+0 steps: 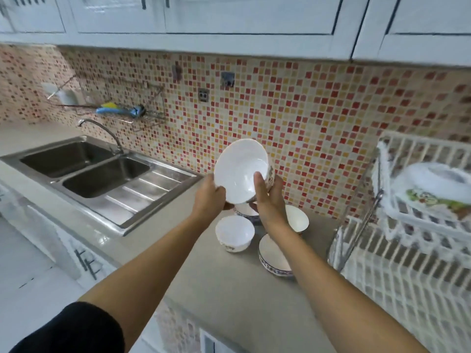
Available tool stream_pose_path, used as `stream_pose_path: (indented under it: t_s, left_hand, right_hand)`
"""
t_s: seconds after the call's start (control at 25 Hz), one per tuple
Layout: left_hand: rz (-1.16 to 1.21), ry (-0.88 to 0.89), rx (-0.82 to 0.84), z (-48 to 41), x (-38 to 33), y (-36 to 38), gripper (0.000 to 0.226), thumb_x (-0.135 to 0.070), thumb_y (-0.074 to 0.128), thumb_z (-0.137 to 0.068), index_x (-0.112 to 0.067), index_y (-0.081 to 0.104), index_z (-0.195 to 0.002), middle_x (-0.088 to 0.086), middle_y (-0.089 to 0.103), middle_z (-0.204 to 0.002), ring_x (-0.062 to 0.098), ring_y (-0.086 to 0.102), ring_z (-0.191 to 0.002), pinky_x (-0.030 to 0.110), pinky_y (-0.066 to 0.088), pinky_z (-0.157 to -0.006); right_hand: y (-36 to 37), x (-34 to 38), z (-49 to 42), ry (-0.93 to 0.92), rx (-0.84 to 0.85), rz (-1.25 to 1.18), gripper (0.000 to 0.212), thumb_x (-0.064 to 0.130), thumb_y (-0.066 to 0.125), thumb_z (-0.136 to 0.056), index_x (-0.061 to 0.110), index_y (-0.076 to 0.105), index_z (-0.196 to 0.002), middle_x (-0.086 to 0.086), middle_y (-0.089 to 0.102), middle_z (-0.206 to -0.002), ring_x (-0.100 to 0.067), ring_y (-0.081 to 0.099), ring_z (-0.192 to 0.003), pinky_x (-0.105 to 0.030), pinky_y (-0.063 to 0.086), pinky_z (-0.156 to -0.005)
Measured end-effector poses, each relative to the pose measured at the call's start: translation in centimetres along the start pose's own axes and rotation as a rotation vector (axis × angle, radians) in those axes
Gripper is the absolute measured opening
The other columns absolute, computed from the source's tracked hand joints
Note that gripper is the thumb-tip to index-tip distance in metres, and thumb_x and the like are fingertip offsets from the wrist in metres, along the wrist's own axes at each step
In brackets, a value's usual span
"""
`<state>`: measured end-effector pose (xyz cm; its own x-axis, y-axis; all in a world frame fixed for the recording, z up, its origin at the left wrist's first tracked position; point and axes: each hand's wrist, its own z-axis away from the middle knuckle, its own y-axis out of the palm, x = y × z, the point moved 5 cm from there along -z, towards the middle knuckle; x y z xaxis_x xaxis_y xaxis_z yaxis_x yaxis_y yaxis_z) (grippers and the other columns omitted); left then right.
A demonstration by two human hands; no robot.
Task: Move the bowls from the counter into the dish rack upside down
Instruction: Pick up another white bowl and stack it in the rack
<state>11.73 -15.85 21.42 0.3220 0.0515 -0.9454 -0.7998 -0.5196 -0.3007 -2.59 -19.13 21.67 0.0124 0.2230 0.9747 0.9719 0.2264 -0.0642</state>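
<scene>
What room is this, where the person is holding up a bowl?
It looks like a home kitchen. There's a steel double sink with a faucet, a white dish rack on the counter, and cupboards above a tiled wall.

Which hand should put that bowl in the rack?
Probably the right hand: it already grips the white bowl, and the dish rack stands on its side. The left hand is farther away.

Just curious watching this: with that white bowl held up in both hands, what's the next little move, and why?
Probably carry the white bowl right toward the dish rack, turning it mouth-down. Both the left hand and right hand grip it; its opening faces the camera, and one bowl already sits inverted on the upper tier.
</scene>
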Motion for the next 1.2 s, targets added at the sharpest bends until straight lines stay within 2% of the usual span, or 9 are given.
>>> stream_pose_path:
  t_s: [0.12, 0.2, 0.36, 0.44, 0.56, 0.76, 0.88, 1.0, 1.2]
  left_hand:
    - [-0.163, 0.272, 0.052, 0.0, -8.2, 2.0, 0.047, -0.023, 0.05, -0.093, -0.018, 0.034, -0.136, -0.002, 0.053, -0.122, 0.025, 0.067, -0.093, 0.041, 0.06, -0.074]
    - [-0.178, 0.514, 0.015, 0.4, -13.4, 2.9, 0.047, -0.029, 0.048, -0.094, -0.016, 0.035, -0.138, 0.003, 0.051, -0.135, 0.022, 0.063, -0.103, 0.036, 0.057, -0.08]
    - [-0.051, 0.852, -0.012, 3.6, -23.2, 5.0, 0.042, -0.033, 0.031, -0.1, -0.017, 0.042, -0.138, 0.004, 0.054, -0.136, 0.015, 0.053, -0.116, 0.03, 0.043, -0.093]
    - [-0.096, 0.928, 0.136, 4.8, -26.4, 7.9, 0.045, -0.039, 0.029, -0.1, -0.02, 0.043, -0.138, 0.0, 0.058, -0.129, 0.018, 0.056, -0.113, 0.03, 0.045, -0.09]
    - [-0.243, 0.971, 0.404, 5.9, -27.8, 13.6, 0.051, -0.05, 0.033, -0.095, -0.021, 0.044, -0.136, 0.003, 0.063, -0.12, 0.019, 0.061, -0.095, 0.025, 0.048, -0.07]
    - [-0.332, 0.971, 0.575, 6.9, -27.5, 20.7, 0.065, -0.051, 0.054, -0.085, -0.028, 0.031, -0.141, 0.01, 0.055, -0.135, 0.025, 0.06, -0.111, 0.036, 0.05, -0.09]
    - [-0.404, 0.932, 0.667, 6.5, -26.6, 24.4, 0.073, -0.059, 0.057, -0.079, -0.036, 0.027, -0.141, 0.007, 0.046, -0.141, 0.027, 0.057, -0.116, 0.046, 0.051, -0.094]
    - [-0.381, 0.879, 0.698, 5.6, -25.7, 26.9, 0.067, -0.057, 0.066, -0.073, -0.036, 0.035, -0.129, 0.006, 0.044, -0.138, 0.027, 0.056, -0.112, 0.046, 0.056, -0.087]
    - [-0.458, 0.815, 0.742, 4.1, -24.2, 29.8, 0.064, -0.059, 0.073, -0.064, -0.04, 0.037, -0.114, 0.004, 0.037, -0.137, 0.028, 0.046, -0.119, 0.047, 0.052, -0.094]
  right_hand:
    - [-6.4, 7.6, 0.0, -0.209, -0.086, 0.03, 0.054, 0.044, 0.057, -0.088, 0.025, 0.032, -0.132, 0.017, 0.055, -0.108, -0.005, 0.06, -0.096, -0.023, 0.056, -0.072]
    - [-10.5, 11.8, 0.8, -0.333, -0.129, 0.133, 0.05, 0.039, 0.064, -0.084, 0.028, 0.038, -0.125, 0.02, 0.056, -0.103, 0.0, 0.061, -0.091, -0.016, 0.055, -0.062]
    - [-17.9, 17.4, 3.4, -0.484, -0.287, 0.613, 0.071, 0.052, 0.075, -0.067, 0.033, 0.04, -0.126, 0.011, 0.056, -0.112, -0.005, 0.059, -0.093, -0.022, 0.053, -0.069]
    - [-21.1, 18.7, 4.1, -0.493, -0.339, 0.858, 0.083, 0.056, 0.076, -0.062, 0.033, 0.038, -0.132, 0.005, 0.051, -0.119, -0.012, 0.053, -0.101, -0.026, 0.048, -0.079]
    - [-25.4, 19.2, 4.6, -0.46, -0.344, 1.188, 0.088, 0.059, 0.072, -0.064, 0.033, 0.033, -0.137, 0.0, 0.046, -0.119, -0.018, 0.049, -0.104, -0.028, 0.041, -0.084]
    - [-31.3, 18.3, 4.4, -0.375, -0.29, 1.452, 0.098, 0.063, 0.072, -0.063, 0.022, 0.03, -0.141, -0.004, 0.04, -0.134, -0.022, 0.042, -0.123, -0.033, 0.038, -0.099]
    - [-33.4, 17.0, 3.6, -0.362, -0.191, 1.575, 0.102, 0.069, 0.07, -0.058, 0.017, 0.034, -0.139, -0.003, 0.041, -0.13, -0.022, 0.044, -0.118, -0.037, 0.042, -0.1]
    - [-35.1, 15.4, 2.4, -0.331, -0.069, 1.589, 0.105, 0.066, 0.073, -0.055, 0.019, 0.034, -0.14, -0.004, 0.039, -0.132, -0.02, 0.039, -0.123, -0.039, 0.039, -0.103]
    - [-38.0, 12.7, 0.6, -0.226, 0.073, 1.356, 0.089, 0.051, 0.074, -0.07, 0.025, 0.03, -0.143, 0.003, 0.029, -0.14, -0.015, 0.032, -0.127, -0.036, 0.032, -0.107]
